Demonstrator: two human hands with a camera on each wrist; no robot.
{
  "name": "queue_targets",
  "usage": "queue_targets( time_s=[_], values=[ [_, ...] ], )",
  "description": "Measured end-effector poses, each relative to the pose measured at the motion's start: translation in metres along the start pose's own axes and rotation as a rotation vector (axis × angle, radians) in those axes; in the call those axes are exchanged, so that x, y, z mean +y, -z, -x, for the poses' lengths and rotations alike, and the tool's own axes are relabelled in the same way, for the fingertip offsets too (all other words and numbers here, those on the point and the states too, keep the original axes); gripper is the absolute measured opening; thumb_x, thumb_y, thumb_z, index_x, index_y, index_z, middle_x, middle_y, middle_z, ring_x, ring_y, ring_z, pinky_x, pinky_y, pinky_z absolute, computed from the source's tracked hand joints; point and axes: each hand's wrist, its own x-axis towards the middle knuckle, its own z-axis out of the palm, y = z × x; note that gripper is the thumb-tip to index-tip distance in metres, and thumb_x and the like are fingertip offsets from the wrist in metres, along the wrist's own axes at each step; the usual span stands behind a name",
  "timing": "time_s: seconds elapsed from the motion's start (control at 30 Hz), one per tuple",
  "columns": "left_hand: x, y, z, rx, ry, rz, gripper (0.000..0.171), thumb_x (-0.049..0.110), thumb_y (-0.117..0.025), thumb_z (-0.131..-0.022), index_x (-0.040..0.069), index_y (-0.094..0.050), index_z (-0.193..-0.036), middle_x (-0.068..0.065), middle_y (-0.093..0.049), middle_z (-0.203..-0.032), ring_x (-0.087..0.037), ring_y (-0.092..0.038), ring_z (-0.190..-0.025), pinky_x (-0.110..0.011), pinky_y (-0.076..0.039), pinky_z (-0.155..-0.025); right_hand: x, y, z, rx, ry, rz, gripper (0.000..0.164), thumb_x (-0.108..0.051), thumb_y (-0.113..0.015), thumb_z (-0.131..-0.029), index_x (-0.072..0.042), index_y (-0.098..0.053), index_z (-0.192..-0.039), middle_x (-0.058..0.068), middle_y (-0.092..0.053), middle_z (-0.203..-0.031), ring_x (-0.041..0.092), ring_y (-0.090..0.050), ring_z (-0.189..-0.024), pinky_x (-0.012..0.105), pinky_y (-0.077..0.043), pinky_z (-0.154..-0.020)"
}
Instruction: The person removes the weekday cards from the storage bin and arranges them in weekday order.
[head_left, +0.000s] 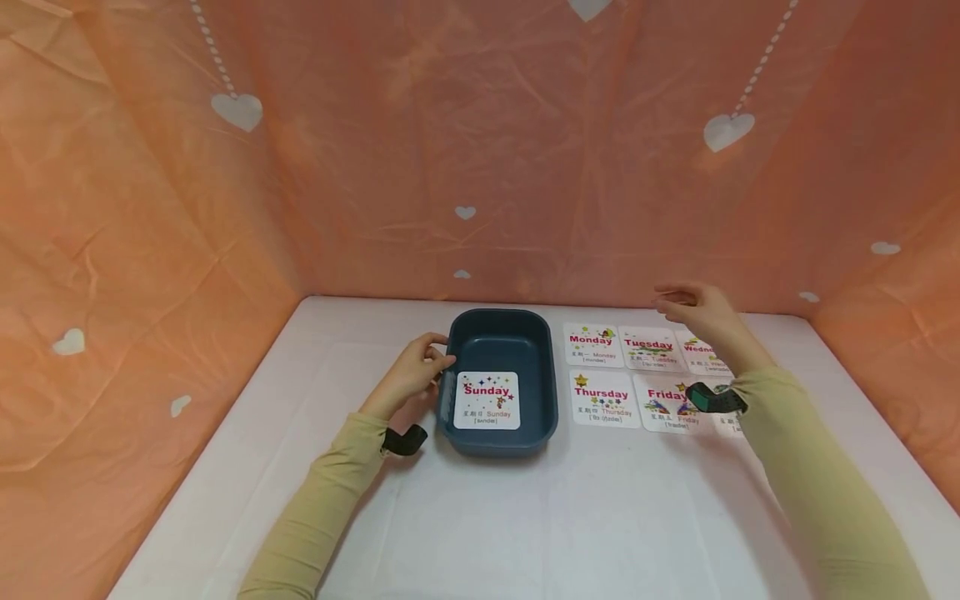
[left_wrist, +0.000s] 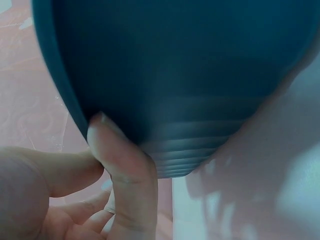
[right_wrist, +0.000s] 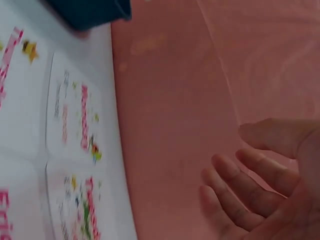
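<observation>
A dark blue plastic box (head_left: 537, 379) sits on the table, with a white "Sunday" card (head_left: 487, 401) near its front left corner. My left hand (head_left: 411, 371) pinches the box's left rim between thumb and finger; the left wrist view shows a fingertip (left_wrist: 102, 130) at the edge. Over the back right of the table hovers my right hand (head_left: 703, 321), holding nothing, its fingers loosely bent. Beneath and beside it lie the "Tuesday" card (head_left: 651, 348) and the "Wednesday" card (head_left: 699, 353), the latter partly covered by the hand.
The "Monday" card (head_left: 592, 345), "Thursday" card (head_left: 604, 398) and "Friday" card (head_left: 663, 404) lie flat right of the box. Another card (head_left: 727, 423) is mostly hidden by the right wrist. A pink cloth wall (head_left: 510, 242) with hearts stands behind the white table (head_left: 480, 525).
</observation>
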Motion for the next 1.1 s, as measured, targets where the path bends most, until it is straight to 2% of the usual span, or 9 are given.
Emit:
queue_targets(
  time_s=[0.2,0.3,0.4,0.6,0.7,0.83,1.1],
  values=[
    [-0.001,-0.001,0.005,-0.005,0.018,-0.005,0.041,0.012,-0.059,-0.096,0.001,-0.046,-0.133,-0.015,-0.055,-0.086,-0.018,-0.052,-0.059,-0.029,-0.047,-0.047,-0.026,-0.028,-0.016,-0.086,0.087,0.032,0.042,-0.018,-0.056,-0.098,0.003,-0.050,-0.134,0.024,-0.055,-0.127,0.026,-0.054,-0.111,0.042,-0.043,-0.097],
    [-0.002,-0.002,0.007,-0.003,0.025,-0.003,0.042,0.013,-0.059,-0.096,0.002,-0.046,-0.133,-0.019,-0.057,-0.091,-0.018,-0.053,-0.057,-0.028,-0.046,-0.046,-0.036,-0.042,-0.020,-0.139,0.138,0.045,0.042,-0.015,-0.058,-0.097,0.004,-0.050,-0.133,0.024,-0.058,-0.124,0.031,-0.055,-0.112,0.046,-0.042,-0.097],
    [-0.002,-0.003,0.006,0.006,0.016,0.002,0.042,0.013,-0.060,-0.095,0.001,-0.046,-0.134,-0.019,-0.057,-0.092,-0.018,-0.053,-0.056,-0.028,-0.046,-0.046,-0.046,-0.053,-0.023,-0.173,0.191,0.035,0.042,-0.014,-0.061,-0.095,0.003,-0.052,-0.132,0.022,-0.060,-0.121,0.032,-0.057,-0.111,0.045,-0.045,-0.094],
    [0.003,-0.004,0.004,-0.001,0.023,-0.024,0.043,0.015,-0.061,-0.095,0.003,-0.047,-0.134,-0.012,-0.056,-0.086,-0.019,-0.055,-0.056,-0.031,-0.048,-0.047,-0.059,-0.073,-0.028,-0.213,0.266,-0.010,0.039,-0.011,-0.065,-0.092,0.003,-0.056,-0.127,0.022,-0.061,-0.118,0.031,-0.060,-0.106,0.031,-0.049,-0.088],
    [0.004,-0.004,0.002,0.002,0.012,-0.025,0.043,0.013,-0.061,-0.095,0.001,-0.046,-0.134,-0.011,-0.055,-0.084,-0.017,-0.053,-0.057,-0.032,-0.050,-0.049,-0.066,-0.085,-0.030,-0.232,0.298,-0.055,0.037,-0.008,-0.065,-0.091,0.004,-0.057,-0.125,0.023,-0.061,-0.116,0.032,-0.060,-0.104,0.029,-0.049,-0.086],
    [0.004,-0.004,0.002,0.008,0.012,-0.011,0.043,0.011,-0.061,-0.094,-0.001,-0.047,-0.133,-0.011,-0.054,-0.081,-0.017,-0.052,-0.056,-0.032,-0.050,-0.049,-0.073,-0.102,-0.031,-0.275,0.329,-0.098,0.038,-0.005,-0.066,-0.089,0.005,-0.056,-0.124,0.024,-0.061,-0.113,0.032,-0.060,-0.102,0.034,-0.048,-0.089],
    [0.003,-0.005,0.002,0.005,0.020,0.006,0.041,0.011,-0.060,-0.095,0.000,-0.047,-0.132,-0.013,-0.056,-0.083,-0.017,-0.053,-0.053,-0.029,-0.047,-0.046,-0.078,-0.131,-0.031,-0.392,0.309,-0.064,0.038,-0.006,-0.067,-0.089,0.001,-0.057,-0.125,0.022,-0.062,-0.112,0.030,-0.061,-0.101,0.041,-0.050,-0.088]
  ],
)
